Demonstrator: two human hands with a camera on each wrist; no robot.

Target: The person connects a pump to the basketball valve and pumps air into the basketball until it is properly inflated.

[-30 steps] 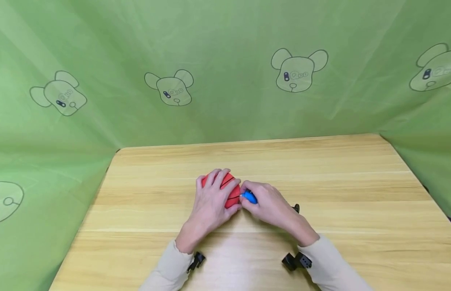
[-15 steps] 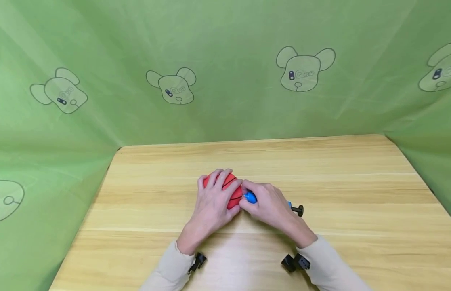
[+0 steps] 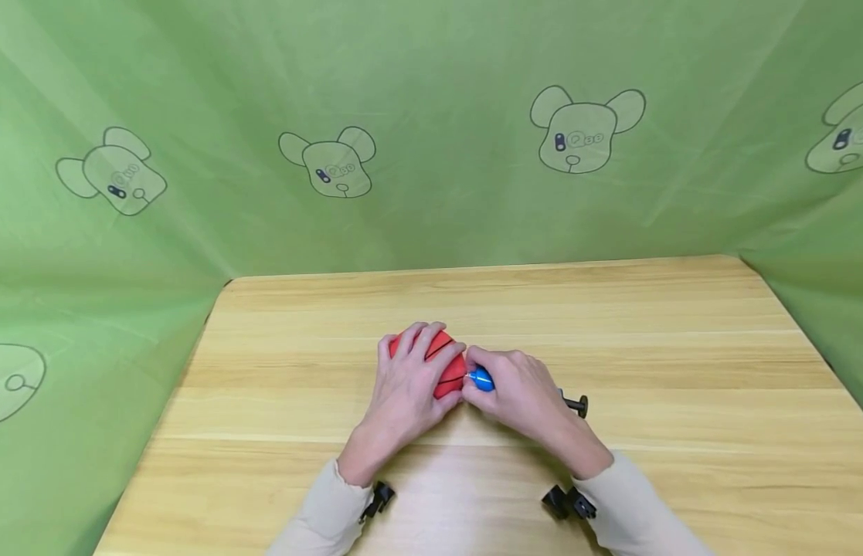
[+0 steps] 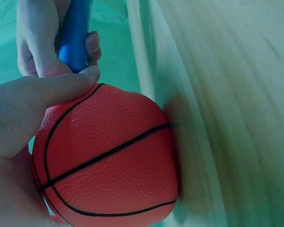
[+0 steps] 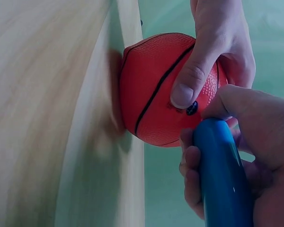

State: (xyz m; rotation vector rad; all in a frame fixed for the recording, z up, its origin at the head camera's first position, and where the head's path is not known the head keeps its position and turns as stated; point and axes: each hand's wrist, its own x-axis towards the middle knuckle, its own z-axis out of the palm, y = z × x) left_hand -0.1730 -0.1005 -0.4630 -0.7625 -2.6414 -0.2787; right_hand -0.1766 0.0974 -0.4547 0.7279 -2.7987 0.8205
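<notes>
A small red toy basketball [image 3: 453, 372] with black lines rests on the table, its skin slightly dented in the left wrist view. My left hand [image 3: 402, 386] grips it from above, fingers spread over the top and thumb on the near side. Just right of the ball, my right hand [image 3: 518, 390] holds a blue ball pump [image 3: 482, 378], fingers curled round its barrel. A thin needle at the pump's tip points at the ball's right side. The pump's black handle [image 3: 582, 406] sticks out beyond the right wrist. A dark round spot [image 5: 192, 108] shows beside the left thumb.
The wooden table [image 3: 299, 448] runs back to a green cloth backdrop [image 3: 445, 216] printed with bear heads. A black wrist camera mount [image 3: 379, 500] sits at the left sleeve, and another camera mount [image 3: 569, 502] at the right sleeve.
The right hand and pump have shifted slightly right. The pump's black handle shows farther out past the right wrist. The left hand keeps its grip on the ball.
</notes>
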